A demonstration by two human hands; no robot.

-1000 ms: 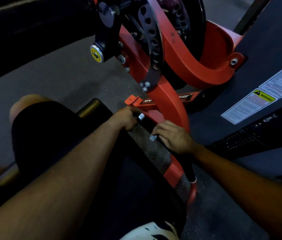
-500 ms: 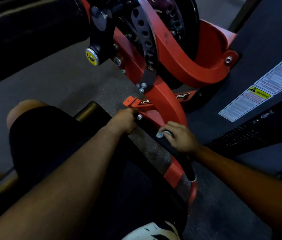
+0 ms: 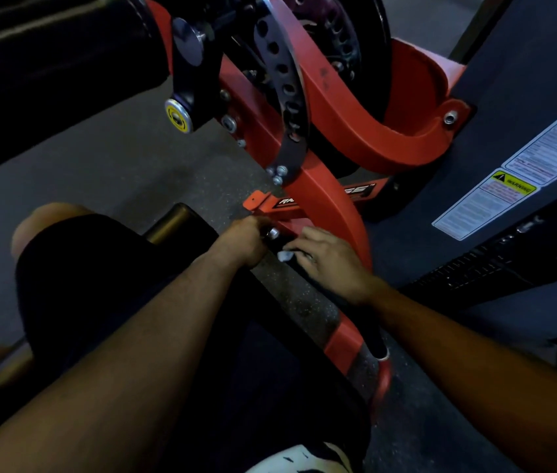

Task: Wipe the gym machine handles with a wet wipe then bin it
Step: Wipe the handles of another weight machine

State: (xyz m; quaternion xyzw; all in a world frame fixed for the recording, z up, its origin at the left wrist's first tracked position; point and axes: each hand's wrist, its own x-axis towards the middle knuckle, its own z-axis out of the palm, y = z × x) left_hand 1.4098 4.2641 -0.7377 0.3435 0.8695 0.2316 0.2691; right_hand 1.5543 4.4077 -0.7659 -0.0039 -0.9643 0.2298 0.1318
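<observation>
A: So, from the head camera, where is the wet wipe [image 3: 285, 256]?

B: It is a small pale wad under the fingers of the right hand [image 3: 330, 259], pressed against the black handle [image 3: 369, 331] of the red gym machine [image 3: 331, 206]. The fingers curl over the wipe and the bar, gripping both.

A: And the left hand [image 3: 242, 242]?

B: It is closed around the upper end of the same handle, just beside a silver bolt [image 3: 273, 232]. The two hands sit near each other, with the wipe between them.

A: Any writing that can be read?

B: A yellow sticker [image 3: 512, 181] on the dark panel at the right reads "WARNING" beside a triangle; the small print under it and on the white sheet above is too fine to read. A black label [image 3: 324, 196] on the red frame begins with "RA" and ends in "SS"; the middle is hidden behind the frame. A yellow round cap [image 3: 177, 116] sits on a black bracket higher up.
</observation>
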